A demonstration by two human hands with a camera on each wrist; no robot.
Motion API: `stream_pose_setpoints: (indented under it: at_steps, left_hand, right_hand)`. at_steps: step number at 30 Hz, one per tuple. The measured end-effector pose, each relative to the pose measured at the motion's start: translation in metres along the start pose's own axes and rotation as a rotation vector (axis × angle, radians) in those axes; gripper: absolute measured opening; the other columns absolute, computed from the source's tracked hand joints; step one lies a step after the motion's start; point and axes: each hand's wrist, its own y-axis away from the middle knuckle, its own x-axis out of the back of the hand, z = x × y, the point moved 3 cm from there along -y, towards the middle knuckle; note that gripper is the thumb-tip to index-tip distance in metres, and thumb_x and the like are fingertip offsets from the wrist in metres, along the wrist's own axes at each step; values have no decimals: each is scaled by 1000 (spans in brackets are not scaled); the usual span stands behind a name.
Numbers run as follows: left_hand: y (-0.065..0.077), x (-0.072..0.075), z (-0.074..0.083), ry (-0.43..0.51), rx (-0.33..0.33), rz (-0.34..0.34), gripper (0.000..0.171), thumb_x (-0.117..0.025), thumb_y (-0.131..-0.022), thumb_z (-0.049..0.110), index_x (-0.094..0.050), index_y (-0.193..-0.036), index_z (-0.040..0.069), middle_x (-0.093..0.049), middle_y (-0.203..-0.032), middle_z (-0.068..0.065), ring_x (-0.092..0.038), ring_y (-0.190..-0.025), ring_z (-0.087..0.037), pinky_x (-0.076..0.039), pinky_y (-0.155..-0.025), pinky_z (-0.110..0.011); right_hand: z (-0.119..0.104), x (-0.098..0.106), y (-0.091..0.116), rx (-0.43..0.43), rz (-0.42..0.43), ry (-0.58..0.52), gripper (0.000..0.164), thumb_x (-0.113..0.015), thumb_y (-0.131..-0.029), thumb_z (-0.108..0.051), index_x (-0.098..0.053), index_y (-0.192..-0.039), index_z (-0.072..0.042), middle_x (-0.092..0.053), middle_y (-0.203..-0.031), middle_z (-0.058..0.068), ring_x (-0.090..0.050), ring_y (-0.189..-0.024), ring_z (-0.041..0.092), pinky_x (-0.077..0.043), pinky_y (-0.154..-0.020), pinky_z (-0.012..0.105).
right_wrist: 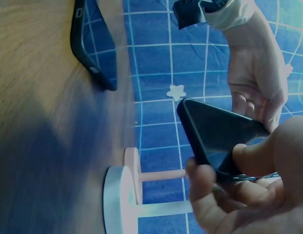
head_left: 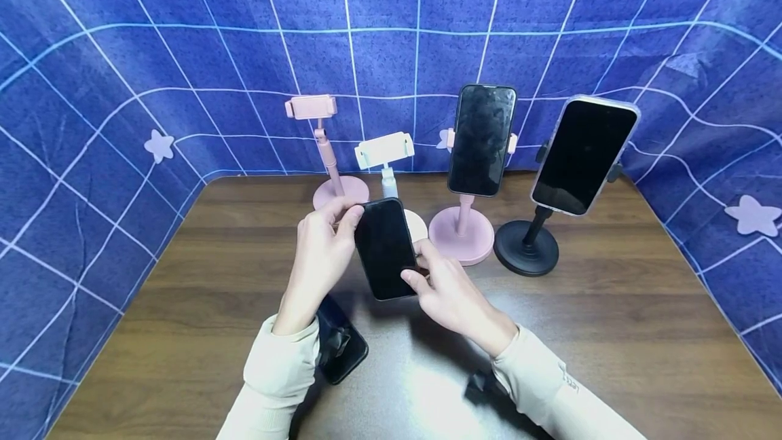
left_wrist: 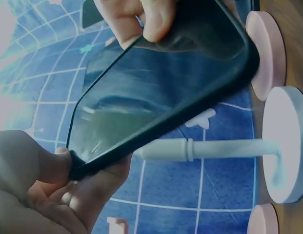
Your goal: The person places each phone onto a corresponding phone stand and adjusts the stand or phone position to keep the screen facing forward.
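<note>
Both hands hold a black smartphone (head_left: 385, 248) in front of the white phone stand (head_left: 385, 151), its dark screen facing up toward the head camera. My left hand (head_left: 326, 243) pinches the phone's upper left corner between thumb and fingers. Lower down on the right edge, my right hand (head_left: 449, 287) grips it, thumb over the screen and fingers behind. In the left wrist view the phone (left_wrist: 156, 92) is tilted, with the stand's white stem (left_wrist: 210, 148) beyond it. The right wrist view shows the phone (right_wrist: 224, 129) raised off the table.
A pink stand (head_left: 330, 155) with a bare clamp is at the back left. To the right, another pink stand (head_left: 462, 236) and a black stand (head_left: 527, 248) each carry a phone. A second dark phone (head_left: 345, 355) lies on the wooden table (head_left: 201, 304) beside the left sleeve.
</note>
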Motion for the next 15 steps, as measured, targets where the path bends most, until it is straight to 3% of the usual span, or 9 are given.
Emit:
stream_pose_setpoints:
  at_steps: [3,5,7,10,12,15]
  left_hand:
    - [2,0,5,48,-42,8,18,-64,-102,13,-78,-113,11,-78,-99,-7,-72,-84,-19,-50,-70,-28]
    - [4,0,7,62,-64,17,20,-64,-102,14,-78,-116,12,-74,-88,-8,-69,-75,-19,-47,-64,-26]
    - [5,0,11,71,-92,21,22,-62,-104,14,-76,-121,11,-75,-93,-10,-66,-78,-19,-50,-69,-28]
    - [8,1,18,85,-136,20,30,-58,-105,11,-69,-132,7,-76,-109,-13,-67,-93,-23,-55,-84,-36]
    - [10,1,24,87,-170,17,36,-56,-106,10,-62,-141,4,-71,-130,-13,-66,-102,-24,-54,-91,-40]
    - [14,3,34,67,-209,21,47,-56,-106,10,-49,-151,1,-66,-136,-15,-65,-94,-25,-53,-86,-37]
  right_hand:
    - [-2,1,1,-23,8,-45,16,-64,-98,-6,-54,-110,-8,-63,-75,-4,-48,-61,6,-43,-65,26]
    - [-3,2,2,-60,12,-88,15,-63,-99,-6,-55,-112,-8,-71,-84,-1,-56,-66,6,-47,-71,28]
    - [-4,3,3,-110,17,-140,16,-62,-100,-7,-56,-115,-8,-76,-94,3,-65,-72,7,-52,-78,31]
    - [-6,7,3,-152,32,-194,18,-61,-101,-8,-57,-118,-8,-78,-107,7,-71,-83,11,-52,-89,36]
    - [-8,11,2,-145,56,-209,18,-62,-101,-7,-57,-118,-7,-78,-109,8,-71,-87,12,-51,-88,36]
    - [-12,18,0,-99,105,-194,17,-64,-99,-6,-58,-115,-6,-78,-105,8,-67,-84,13,-50,-78,30]
